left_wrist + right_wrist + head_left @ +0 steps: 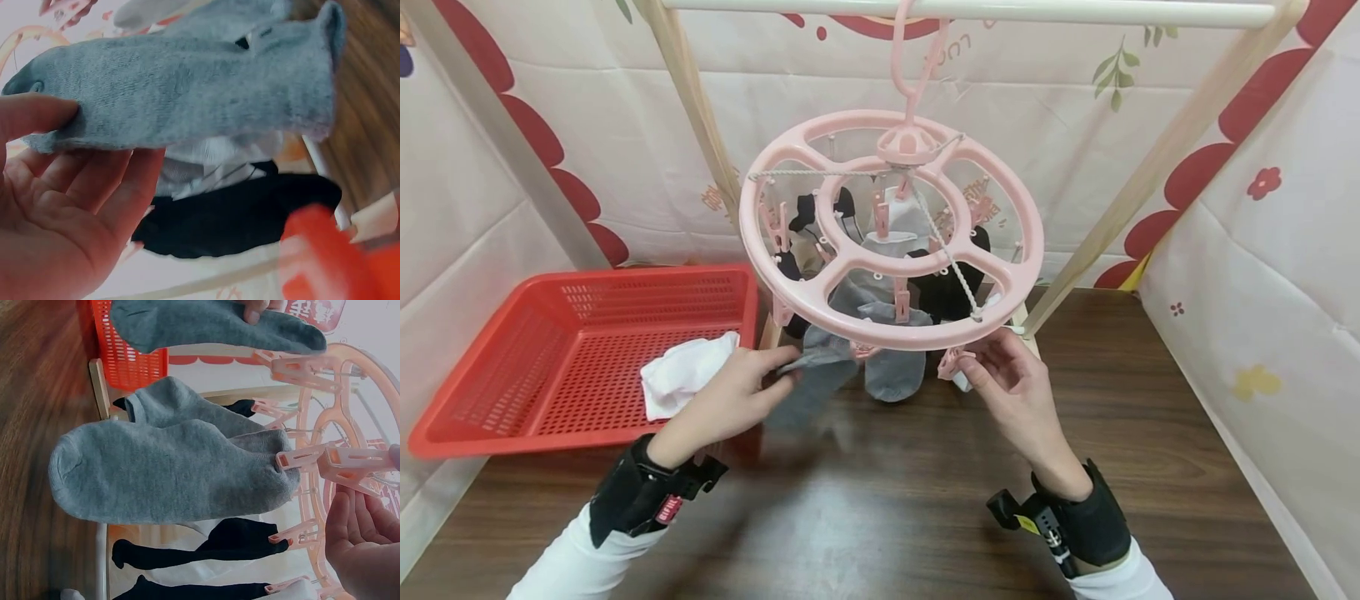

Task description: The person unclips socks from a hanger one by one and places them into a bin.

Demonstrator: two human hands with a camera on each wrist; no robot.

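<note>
My left hand [737, 408] pinches a grey sock [187, 87] between thumb and fingers, in front of the drying hanger's left front. In the left wrist view the sock stretches sideways from the fingertips. On the right, my right hand [1022, 408] holds a pink clothespin [953, 362] at the front rim of the round pink drying hanger [891, 329]. That clothespin [356, 465] has no sock in it in the right wrist view. Beside it, another clothespin grips a hanging grey sock [156, 475]. Black socks [200, 547] and other socks hang from further clothespins.
A red plastic basket [576, 367] stands at the left with a white cloth [685, 375] inside. The hanger hooks over the white bar [1075, 10] of a wooden-legged stand [1093, 225]. Below lies a dark wooden table [887, 500], with printed fabric walls [1262, 283] around it.
</note>
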